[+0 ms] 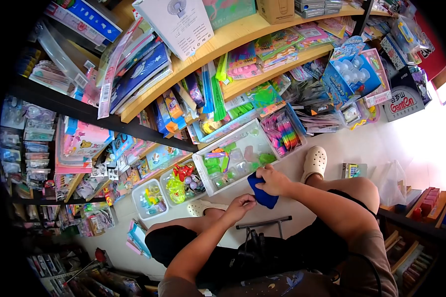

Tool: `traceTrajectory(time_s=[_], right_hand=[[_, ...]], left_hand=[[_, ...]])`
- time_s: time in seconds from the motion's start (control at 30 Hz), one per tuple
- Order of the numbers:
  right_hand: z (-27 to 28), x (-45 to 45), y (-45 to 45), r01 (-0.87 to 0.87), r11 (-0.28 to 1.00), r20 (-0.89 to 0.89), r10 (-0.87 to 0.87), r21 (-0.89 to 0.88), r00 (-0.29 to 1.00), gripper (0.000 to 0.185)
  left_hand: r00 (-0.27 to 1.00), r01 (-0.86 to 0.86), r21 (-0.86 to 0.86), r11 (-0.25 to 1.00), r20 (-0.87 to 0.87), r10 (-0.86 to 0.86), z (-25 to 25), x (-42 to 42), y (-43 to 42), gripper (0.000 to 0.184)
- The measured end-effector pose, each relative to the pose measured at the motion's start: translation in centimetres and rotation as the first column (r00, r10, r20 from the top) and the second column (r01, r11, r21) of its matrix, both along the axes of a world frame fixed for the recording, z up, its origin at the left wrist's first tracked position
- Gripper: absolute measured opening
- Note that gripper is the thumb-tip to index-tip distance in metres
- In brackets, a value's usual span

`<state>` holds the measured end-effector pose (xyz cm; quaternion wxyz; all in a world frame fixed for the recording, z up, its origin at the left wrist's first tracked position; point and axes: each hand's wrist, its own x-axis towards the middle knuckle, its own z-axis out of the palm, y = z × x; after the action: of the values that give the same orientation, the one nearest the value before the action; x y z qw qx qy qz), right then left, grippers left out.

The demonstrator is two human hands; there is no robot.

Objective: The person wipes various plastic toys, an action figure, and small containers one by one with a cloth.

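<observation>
jutting from right hand (273, 180), blue cloth (265, 197), left hand (241, 206) beside

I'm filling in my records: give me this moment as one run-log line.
right hand: holds blue item | left hand: fingers at its edge, contact unclear | white bin: beyond hands, green items inside

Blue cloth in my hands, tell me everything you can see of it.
The blue cloth is a small, plain deep-blue piece that looks like soft, matte fabric; whether it is a flat cloth or a pouch, I can't tell. It hangs bunched from your right hand, whose fingers grip its upper part. Your left hand is at its left edge, touching or nearly so. It is held just in front of the white bin.
</observation>
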<state>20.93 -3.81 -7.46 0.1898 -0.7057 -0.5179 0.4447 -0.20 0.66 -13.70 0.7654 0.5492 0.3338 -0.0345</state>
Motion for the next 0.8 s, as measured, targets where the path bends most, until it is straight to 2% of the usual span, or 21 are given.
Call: traceTrajectory(time_s=[0.07, 0.1, 0.17, 0.2, 0.27, 0.3, 0.4, 0.5, 0.6, 0.7, 0.8], right_hand=[[0.5, 0.2, -0.4, -0.056, 0.997, 0.044, 0.058, -0.051, 0.997, 0.032], [0.7, 0.1, -0.7, -0.154, 0.986, 0.066, 0.159, -0.07, 0.985, 0.033], [1.9, -0.3, -1.3, -0.34, 0.933, 0.109, 0.353, -0.12, 0.929, 0.034], [2.2, -0.5, -1.7, -0.37, 0.92, 0.122, 0.386, -0.13, 0.915, 0.037], [2.8, -1.1, -2.4, -0.429, 0.889, 0.146, 0.451, -0.157, 0.88, 0.044], [3.0, -1.2, -2.7, -0.402, 0.903, 0.136, 0.422, -0.153, 0.896, 0.041], [2.9, -0.8, -3.2, -0.388, 0.911, 0.21, 0.41, -0.139, 0.888, 0.034], [4.2, 0.3, -3.0, -0.354, 0.933, 0.283, 0.359, -0.071, 0.889, 0.032], [3.6, 0.8, -2.6, -0.313, 0.95, 0.334, 0.298, -0.007, 0.894, 0.034], [3.9, 1.3, -2.1, -0.304, 0.951, 0.32, 0.305, -0.057, 0.897, 0.037], [4.6, 1.5, -2.3, -0.297, 0.955, 0.295, 0.285, -0.005, 0.912, 0.037]], left_hand=[[0.996, -0.082, -0.062, 0.995, 0.025, 0.084, 1.3, 0.0, -0.7, 0.015], [0.991, -0.121, -0.095, 0.988, 0.037, 0.125, 2.0, 0.2, -1.2, 0.016], [0.992, -0.109, -0.117, 0.987, -0.07, 0.102, 2.7, 0.8, -2.1, 0.022], [0.989, -0.103, -0.132, 0.986, -0.121, 0.087, 2.8, 1.3, -2.6, 0.024], [0.987, -0.103, -0.032, 0.994, -0.129, 0.099, 1.9, 1.8, -3.6, 0.031], [0.985, -0.105, 0.018, 0.994, -0.132, 0.107, 1.5, 2.1, -4.0, 0.034], [0.976, -0.216, 0.203, 0.955, 0.03, 0.214, 1.3, 3.4, -4.8, 0.042], [0.989, -0.143, 0.158, 0.977, -0.027, 0.149, 1.2, 3.6, -4.0, 0.036], [0.996, -0.084, 0.507, 0.858, 0.069, 0.056, 0.2, 3.0, -2.4, 0.023], [0.994, -0.07, 0.717, 0.694, 0.11, -0.014, 2.5, 2.7, -0.8, 0.018], [0.986, -0.133, 0.623, 0.771, 0.163, 0.038, 3.9, 1.9, -0.5, 0.018]])
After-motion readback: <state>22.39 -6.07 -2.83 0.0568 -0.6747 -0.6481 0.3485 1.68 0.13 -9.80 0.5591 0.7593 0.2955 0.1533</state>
